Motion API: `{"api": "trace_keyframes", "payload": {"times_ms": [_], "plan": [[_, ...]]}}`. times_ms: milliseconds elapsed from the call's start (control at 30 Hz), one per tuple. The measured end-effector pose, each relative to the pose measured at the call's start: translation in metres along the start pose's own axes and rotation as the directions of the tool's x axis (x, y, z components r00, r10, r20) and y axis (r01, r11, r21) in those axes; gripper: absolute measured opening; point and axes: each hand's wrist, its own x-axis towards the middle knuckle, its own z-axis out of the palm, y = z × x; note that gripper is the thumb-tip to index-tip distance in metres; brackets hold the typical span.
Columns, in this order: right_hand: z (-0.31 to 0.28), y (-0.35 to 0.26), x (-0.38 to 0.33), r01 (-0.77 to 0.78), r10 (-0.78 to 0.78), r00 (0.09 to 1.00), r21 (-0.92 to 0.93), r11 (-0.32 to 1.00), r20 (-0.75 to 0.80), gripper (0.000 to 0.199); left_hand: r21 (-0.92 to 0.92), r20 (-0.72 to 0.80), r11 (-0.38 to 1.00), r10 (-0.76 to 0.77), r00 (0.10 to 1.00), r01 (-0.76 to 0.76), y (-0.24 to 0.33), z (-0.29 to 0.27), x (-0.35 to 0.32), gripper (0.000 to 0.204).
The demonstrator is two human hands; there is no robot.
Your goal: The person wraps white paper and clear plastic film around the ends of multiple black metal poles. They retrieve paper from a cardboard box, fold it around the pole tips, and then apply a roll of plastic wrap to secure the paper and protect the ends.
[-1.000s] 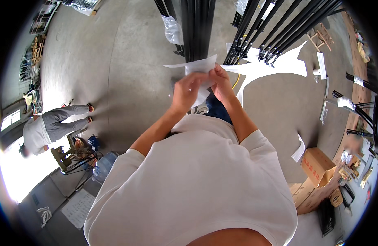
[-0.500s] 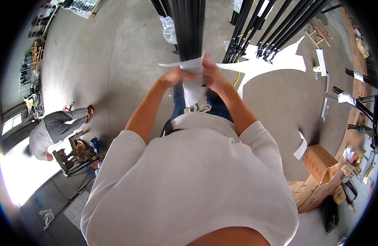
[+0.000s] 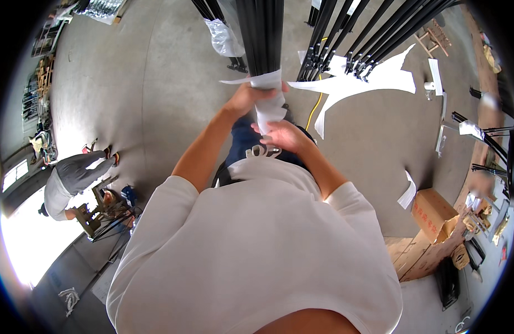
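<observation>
A bundle of long black tubes (image 3: 261,39) reaches toward me from the top of the view. Its near end is wrapped in a white sheet (image 3: 271,108), apparently thin foam, with one loose edge sticking out to the left. My left hand (image 3: 248,98) is closed around the wrapped end from the left, its fingertips showing at the far side. Lower down, my right hand (image 3: 283,135) has its fingers bent against the bottom end of the white sheet, close to my waist. The tube ends are hidden inside the wrap.
More black tubes (image 3: 374,39) stand at the upper right on white sheets (image 3: 374,83). Another tube bundle with clear plastic (image 3: 222,38) is just left of mine. A yellow cord (image 3: 314,108) crosses the floor. A cardboard box (image 3: 434,214) is at right; a person (image 3: 73,178) bends over a machine at left.
My right hand has moved down from the bundle's upper right side to the wrap's lower end. My left hand has shifted slightly up and right and now reaches around the wrap.
</observation>
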Motion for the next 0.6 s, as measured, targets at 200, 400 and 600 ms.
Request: {"api": "trace_keyframes", "payload": {"times_ms": [200, 400, 600], "plan": [[0.0, 0.003, -0.001, 0.047, -0.052, 0.999, 0.242, 0.969, 0.012, 0.037, -0.018, -0.017, 0.996, -0.089, 0.996, 0.088, -0.003, -0.008, -0.001, 0.019], [0.015, -0.025, -0.024, 0.189, -0.104, 0.966, 0.368, 0.911, -0.238, 0.013, 0.023, -0.024, 1.0, -0.013, 1.0, 0.013, 0.001, -0.003, -0.001, 0.018], [0.002, -0.031, -0.022, 0.342, -0.249, 0.939, 0.577, 0.742, -0.237, 0.017, 0.043, -0.017, 0.999, -0.023, 1.0, 0.024, 0.0, 0.005, 0.002, 0.019]]}}
